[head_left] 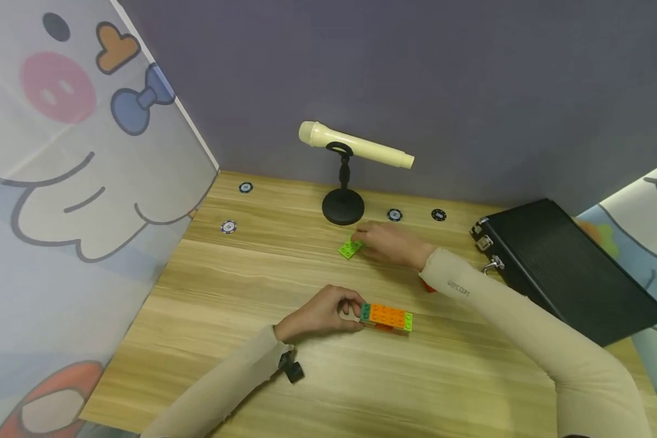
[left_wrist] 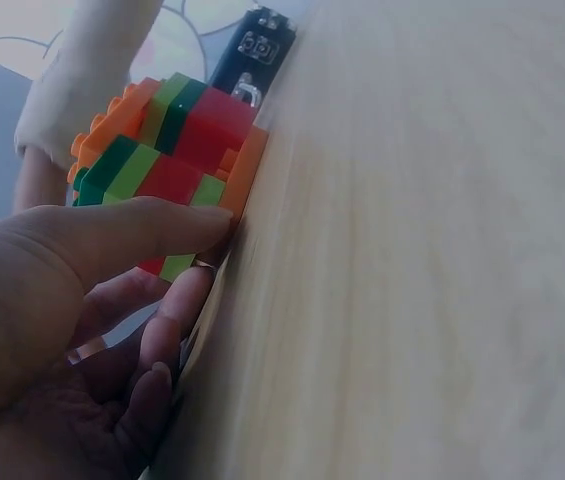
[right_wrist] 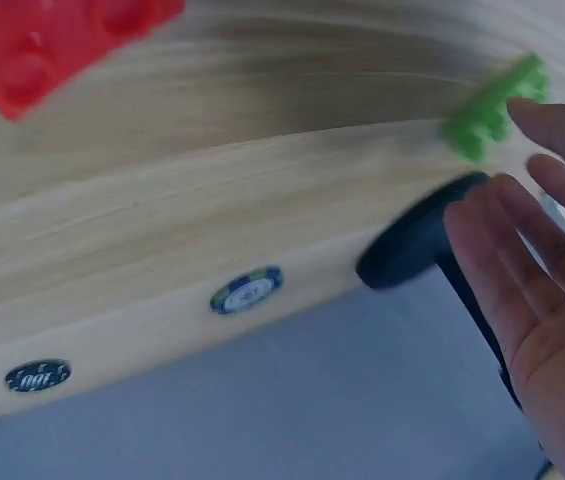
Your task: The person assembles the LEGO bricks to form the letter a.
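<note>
My left hand [head_left: 323,313] pinches the left end of a stack of toy building bricks [head_left: 387,317] on the table. In the left wrist view, the stack [left_wrist: 177,130] has orange pieces at top and bottom, with green, lime and red bricks between. The thumb lies along its near side. Farther back, my right hand [head_left: 391,243] reaches to a flat lime-green brick [head_left: 349,249]. Seen from the right wrist, its fingers are fairly straight and a fingertip overlaps the blurred green brick [right_wrist: 497,108]. A red brick [right_wrist: 47,45] lies behind that hand, mostly hidden by the sleeve in the head view.
A cream microphone [head_left: 361,146] rests on a black stand [head_left: 343,207] behind the right hand. Poker chips lie along the back, including a black chip [head_left: 438,215] and a white-blue chip [head_left: 229,227]. A black case [head_left: 569,267] occupies the right side.
</note>
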`<state>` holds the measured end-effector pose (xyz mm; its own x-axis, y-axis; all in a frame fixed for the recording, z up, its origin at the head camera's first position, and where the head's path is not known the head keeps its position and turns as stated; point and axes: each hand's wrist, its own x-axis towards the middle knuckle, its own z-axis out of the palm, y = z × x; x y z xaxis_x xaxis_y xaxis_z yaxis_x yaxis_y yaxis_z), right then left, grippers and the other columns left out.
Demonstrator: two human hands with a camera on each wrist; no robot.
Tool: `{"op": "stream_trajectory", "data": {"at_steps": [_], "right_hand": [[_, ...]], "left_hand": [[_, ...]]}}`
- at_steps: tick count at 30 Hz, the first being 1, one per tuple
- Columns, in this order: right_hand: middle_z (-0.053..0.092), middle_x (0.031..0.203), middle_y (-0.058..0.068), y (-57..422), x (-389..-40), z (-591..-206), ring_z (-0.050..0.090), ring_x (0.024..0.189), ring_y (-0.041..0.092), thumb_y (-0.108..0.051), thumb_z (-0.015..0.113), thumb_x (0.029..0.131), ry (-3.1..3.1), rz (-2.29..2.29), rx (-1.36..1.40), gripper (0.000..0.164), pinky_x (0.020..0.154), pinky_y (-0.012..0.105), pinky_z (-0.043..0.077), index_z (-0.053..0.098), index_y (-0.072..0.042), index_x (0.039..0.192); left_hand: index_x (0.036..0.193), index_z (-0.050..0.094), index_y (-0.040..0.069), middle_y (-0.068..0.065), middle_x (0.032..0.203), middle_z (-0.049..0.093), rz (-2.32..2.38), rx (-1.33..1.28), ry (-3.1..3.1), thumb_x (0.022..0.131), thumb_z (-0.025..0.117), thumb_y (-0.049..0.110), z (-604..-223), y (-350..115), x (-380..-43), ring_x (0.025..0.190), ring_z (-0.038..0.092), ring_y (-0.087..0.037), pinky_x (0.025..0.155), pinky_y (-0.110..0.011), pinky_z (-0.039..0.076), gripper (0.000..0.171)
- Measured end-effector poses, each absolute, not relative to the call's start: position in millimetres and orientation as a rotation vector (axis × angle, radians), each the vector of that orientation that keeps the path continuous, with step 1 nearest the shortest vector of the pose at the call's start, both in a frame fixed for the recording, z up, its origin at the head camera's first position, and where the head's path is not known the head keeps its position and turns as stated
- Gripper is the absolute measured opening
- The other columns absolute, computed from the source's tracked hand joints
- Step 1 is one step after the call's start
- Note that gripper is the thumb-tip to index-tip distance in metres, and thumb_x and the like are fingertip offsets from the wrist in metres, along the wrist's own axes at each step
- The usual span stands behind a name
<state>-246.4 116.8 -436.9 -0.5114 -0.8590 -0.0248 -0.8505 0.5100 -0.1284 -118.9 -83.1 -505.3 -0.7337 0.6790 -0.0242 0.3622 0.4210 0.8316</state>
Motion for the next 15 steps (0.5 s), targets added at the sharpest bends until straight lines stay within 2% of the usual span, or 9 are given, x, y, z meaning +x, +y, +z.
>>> {"op": "stream_trajectory", "data": {"at_steps": [3,5,12,15], "right_hand": [[0.061,0.132,0.008,110.0,-252.1,-448.2,0.06,0.118,0.025,-0.017,0.07,0.091,2.626,-0.144,-1.525,0.039,0.093,0.042,0.054,0.062,-0.017,0.129],[0.059,0.135,0.008,107.1,-253.1,-453.5,0.059,0.122,0.026,-0.019,0.07,0.091,2.616,-0.135,-1.538,0.04,0.095,0.044,0.053,0.061,-0.018,0.131],[0.065,0.117,0.004,108.0,-248.9,-459.3,0.064,0.106,0.022,-0.022,0.066,0.095,2.635,-0.115,-1.536,0.032,0.09,0.041,0.055,0.063,-0.016,0.126],[0.065,0.113,0.004,111.6,-246.0,-461.8,0.065,0.099,0.019,-0.023,0.065,0.095,2.672,-0.076,-1.555,0.032,0.083,0.037,0.057,0.063,-0.016,0.127]], "left_hand": [[0.107,0.07,0.017,0.01,0.088,0.071,1.221,0.899,2.327,0.08,0.082,0.024,-505.7,-81.1,-117.8,0.074,0.056,-0.002,0.069,-0.016,0.048,0.03],[0.107,0.07,0.017,0.01,0.088,0.07,1.214,0.897,2.328,0.08,0.082,0.025,-505.3,-80.1,-116.9,0.074,0.056,-0.002,0.069,-0.015,0.048,0.031],[0.107,0.07,0.017,0.012,0.087,0.069,1.208,0.884,2.337,0.08,0.082,0.024,-502.9,-81.0,-115.8,0.075,0.057,-0.002,0.07,-0.015,0.048,0.03],[0.107,0.07,0.017,0.012,0.087,0.069,1.213,0.872,2.34,0.08,0.082,0.024,-503.8,-82.7,-116.0,0.074,0.056,-0.002,0.07,-0.015,0.048,0.03]]}}
